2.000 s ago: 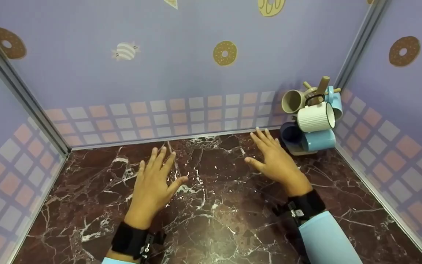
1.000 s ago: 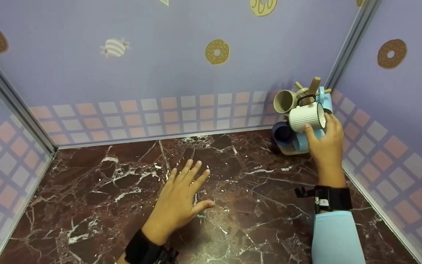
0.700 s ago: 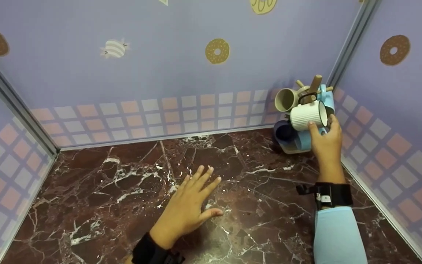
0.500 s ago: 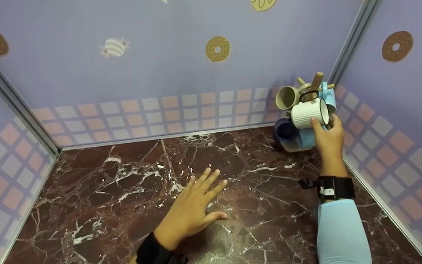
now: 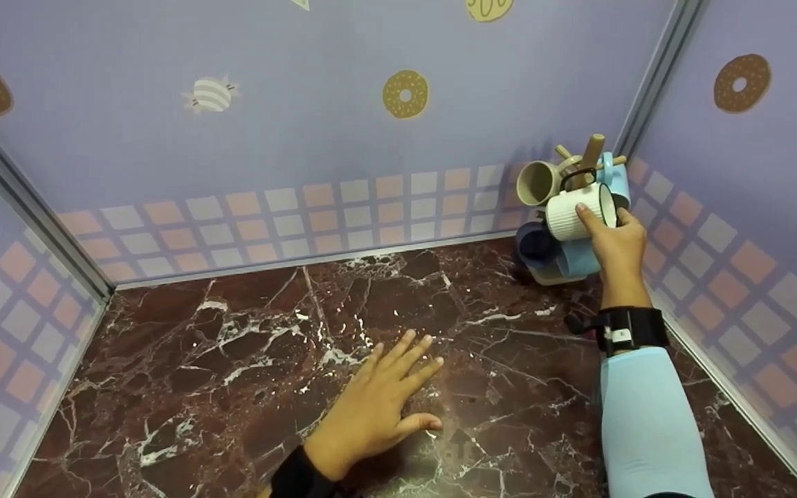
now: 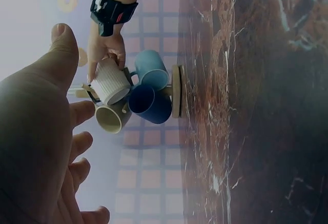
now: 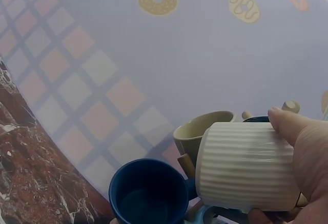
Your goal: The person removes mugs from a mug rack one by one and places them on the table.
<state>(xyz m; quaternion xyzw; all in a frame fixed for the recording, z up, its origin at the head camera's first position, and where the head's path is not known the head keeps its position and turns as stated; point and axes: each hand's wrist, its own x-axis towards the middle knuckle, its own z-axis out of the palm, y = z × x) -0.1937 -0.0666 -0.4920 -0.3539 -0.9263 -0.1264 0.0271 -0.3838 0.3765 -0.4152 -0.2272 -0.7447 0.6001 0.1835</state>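
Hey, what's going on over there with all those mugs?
A person's right hand has the white mug in its grip, near the rim, at a wooden rack in the corner. Whether the mug is off its peg is hard to tell. A beige mug, a dark blue mug and two light blue ones are on the rack. The left hand is over the counter, fingers spread, holding nothing.

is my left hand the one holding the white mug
No, the right hand grips the white mug; the left hand is empty.
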